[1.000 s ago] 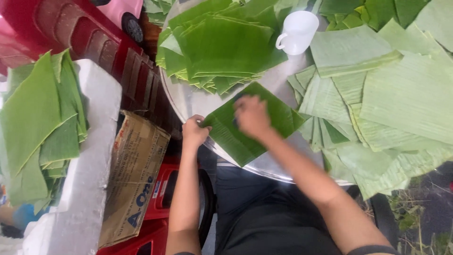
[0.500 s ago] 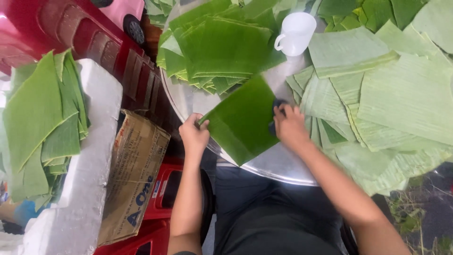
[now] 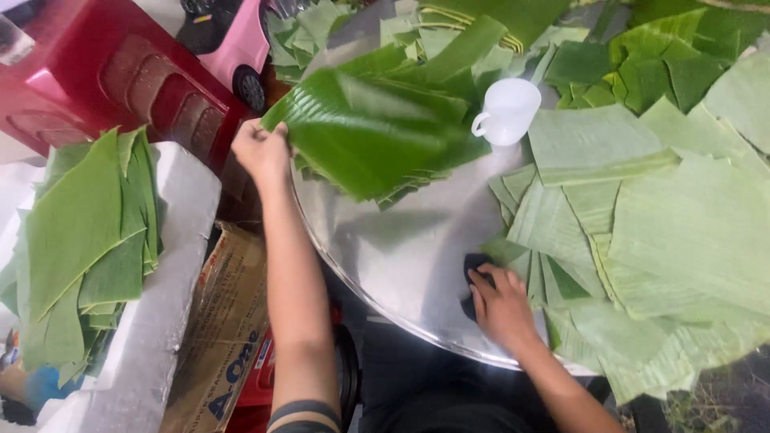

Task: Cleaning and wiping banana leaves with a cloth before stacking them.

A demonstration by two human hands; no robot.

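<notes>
A: Two hands on the job, round metal tray (image 3: pixel 401 256) as landmark. Left hand (image 3: pixel 261 151) at the tray's far-left rim, fingers pinched shut on the corner of a dark green banana leaf (image 3: pixel 361 136), laying it on the leaf stack (image 3: pixel 409 172) at the back of the tray

B: Right one?

A: Right hand (image 3: pixel 501 305) on the tray's near-right part, pressed down over a dark cloth (image 3: pixel 473 269); fingers curled on it, looks like a loose hold, cloth mostly hidden under the palm. Probably kept there for wiping leaves

B: Room to move?

A: Bare metal in the tray's middle, between stack and cloth, open. White mug (image 3: pixel 507 111) stands just right of the stack, close to the held leaf's edge. Pale leaves (image 3: pixel 666 232) overhang the tray's right rim. Left of the tray, a white foam box (image 3: pixel 172 265) with more leaves (image 3: pixel 80 232), cardboard (image 3: pixel 228 321) wedged between box and tray
</notes>
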